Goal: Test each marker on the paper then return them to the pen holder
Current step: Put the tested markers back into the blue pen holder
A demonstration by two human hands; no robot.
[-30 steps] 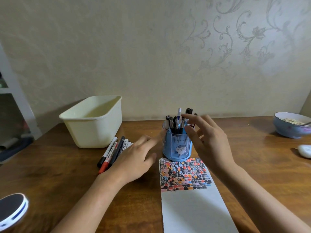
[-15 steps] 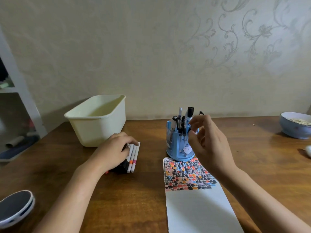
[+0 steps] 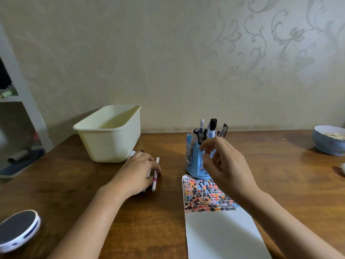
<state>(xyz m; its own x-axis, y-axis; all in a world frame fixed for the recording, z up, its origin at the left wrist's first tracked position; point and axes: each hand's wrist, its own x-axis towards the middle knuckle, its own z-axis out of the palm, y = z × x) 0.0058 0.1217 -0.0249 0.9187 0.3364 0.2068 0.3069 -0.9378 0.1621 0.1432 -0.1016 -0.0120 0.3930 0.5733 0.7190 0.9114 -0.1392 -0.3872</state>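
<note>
A blue pen holder point(image 3: 194, 161) stands at the table's middle with several markers point(image 3: 212, 128) upright in it. A sheet of paper point(image 3: 220, 232) lies in front of it, its top band filled with coloured test marks. My right hand point(image 3: 229, 165) hovers just in front of the holder, fingers curled loosely and apart, holding nothing. My left hand point(image 3: 138, 172) rests palm down on a group of loose markers lying on the table. A white marker with a pink band point(image 3: 155, 176) shows at its right edge, my fingers pressing on it. The other markers are mostly hidden under the hand.
A cream plastic bin point(image 3: 112, 133) stands behind my left hand. A blue bowl point(image 3: 328, 141) with food sits at the far right. A round white and dark device point(image 3: 18, 230) lies at the front left. A white shelf point(image 3: 22, 101) stands off the table's left side.
My left hand moved left from the holder onto the loose markers and covers them. My right hand drew back from the marker tops and lowered in front of the holder.
</note>
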